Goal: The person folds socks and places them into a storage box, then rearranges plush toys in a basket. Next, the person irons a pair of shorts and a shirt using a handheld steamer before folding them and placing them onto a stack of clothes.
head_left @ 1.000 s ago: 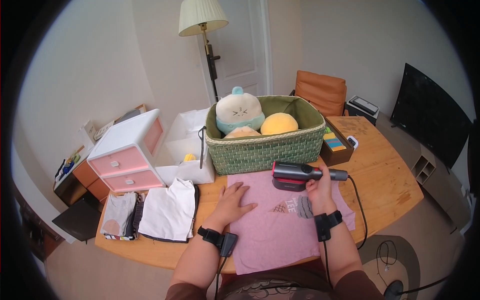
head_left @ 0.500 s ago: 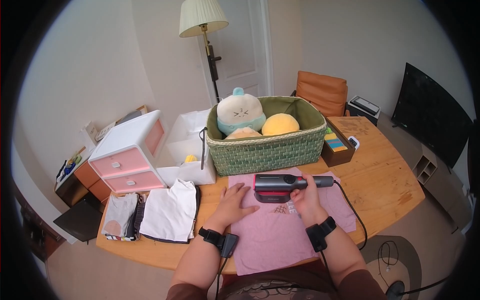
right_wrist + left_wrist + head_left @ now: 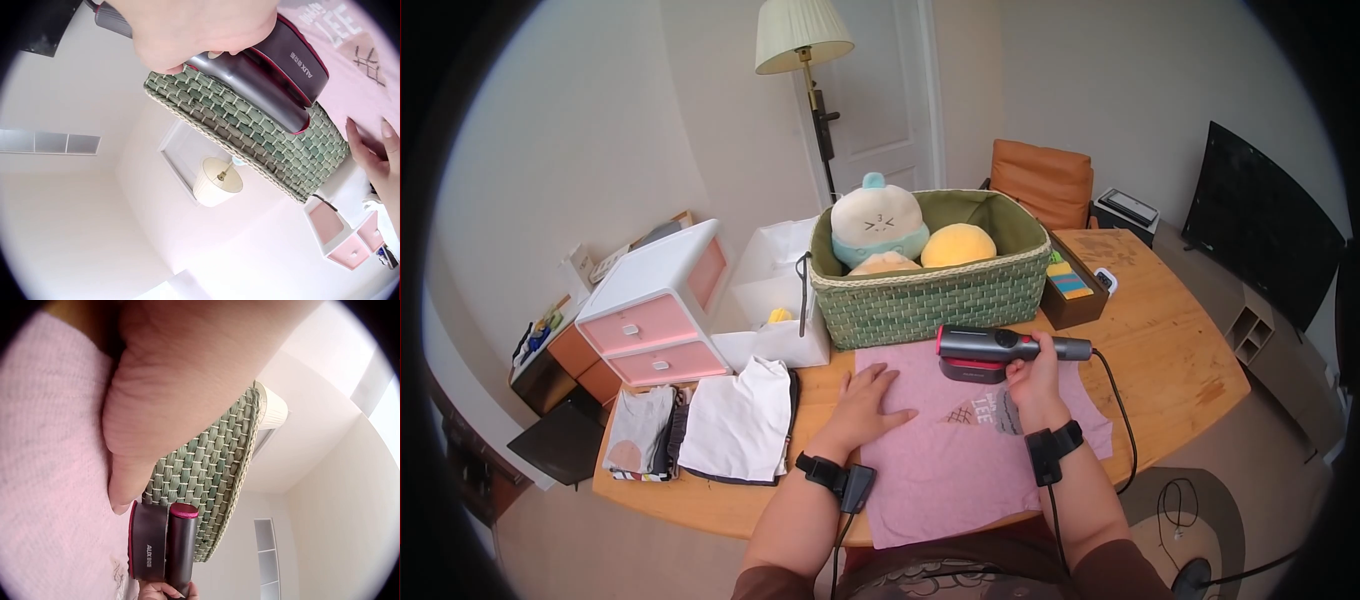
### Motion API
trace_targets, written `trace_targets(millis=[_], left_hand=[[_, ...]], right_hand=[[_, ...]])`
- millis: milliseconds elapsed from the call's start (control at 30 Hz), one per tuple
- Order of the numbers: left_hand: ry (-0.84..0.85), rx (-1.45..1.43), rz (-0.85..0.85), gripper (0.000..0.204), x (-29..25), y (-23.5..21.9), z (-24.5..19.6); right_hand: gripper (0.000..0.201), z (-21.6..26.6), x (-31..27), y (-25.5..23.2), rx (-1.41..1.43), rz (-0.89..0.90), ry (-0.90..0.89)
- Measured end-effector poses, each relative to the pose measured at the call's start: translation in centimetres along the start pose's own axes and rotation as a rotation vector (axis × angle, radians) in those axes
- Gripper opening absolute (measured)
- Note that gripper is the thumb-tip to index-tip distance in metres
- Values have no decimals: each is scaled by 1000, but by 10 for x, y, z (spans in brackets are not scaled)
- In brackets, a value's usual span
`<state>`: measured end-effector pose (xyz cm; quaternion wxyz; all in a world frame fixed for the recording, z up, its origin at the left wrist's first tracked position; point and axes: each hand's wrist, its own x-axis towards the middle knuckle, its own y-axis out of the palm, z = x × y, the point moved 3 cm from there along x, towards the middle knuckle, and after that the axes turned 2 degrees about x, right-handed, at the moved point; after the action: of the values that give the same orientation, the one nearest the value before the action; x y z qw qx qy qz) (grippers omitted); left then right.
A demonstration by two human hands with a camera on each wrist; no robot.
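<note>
A pink T-shirt [image 3: 940, 480] with an ice-cream print lies spread on the wooden table. My left hand [image 3: 862, 410] rests on its left part with the fingers straight and spread. In my right hand [image 3: 1036, 385] is the handle of a dark grey handheld garment iron [image 3: 975, 358] with red trim, the fingers curled round it. The iron's flat head is down against the upper part of the shirt, close to the woven basket. In the right wrist view, the iron [image 3: 290, 62] shows its AUX lettering. From the left wrist, the iron [image 3: 150, 544] appears beyond my left hand [image 3: 181, 381].
Behind the shirt stands a green woven basket [image 3: 930, 310] holding plush toys. Folded clothes [image 3: 735, 425] lie at the left, before a white and pink drawer unit [image 3: 655, 300] and a white bin [image 3: 775, 345]. A brown box [image 3: 1075, 312] stands right; the iron's cord [image 3: 1122, 420] runs off the table's right front.
The iron in my right hand has slid left and toward me over the print, then back right and away, uncovering the print again. My left hand has stayed in place.
</note>
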<state>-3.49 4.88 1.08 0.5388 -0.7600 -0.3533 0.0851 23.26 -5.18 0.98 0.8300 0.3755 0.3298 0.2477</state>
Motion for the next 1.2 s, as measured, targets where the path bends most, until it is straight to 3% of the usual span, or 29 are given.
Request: trace_targets(millis=[267, 500, 967, 1200], left_hand=[[4, 1, -5, 77, 0, -1, 0], [8, 3, -13, 77, 0, 0, 0], [5, 5, -3, 78, -1, -2, -2], [10, 6, 1, 80, 1, -2, -1]], right_hand=[[21, 26, 11, -4, 22, -64, -132], [22, 34, 24, -12, 57, -88, -141], [20, -13, -10, 1, 3, 1, 31], [19, -37, -35, 9, -105, 166, 151]])
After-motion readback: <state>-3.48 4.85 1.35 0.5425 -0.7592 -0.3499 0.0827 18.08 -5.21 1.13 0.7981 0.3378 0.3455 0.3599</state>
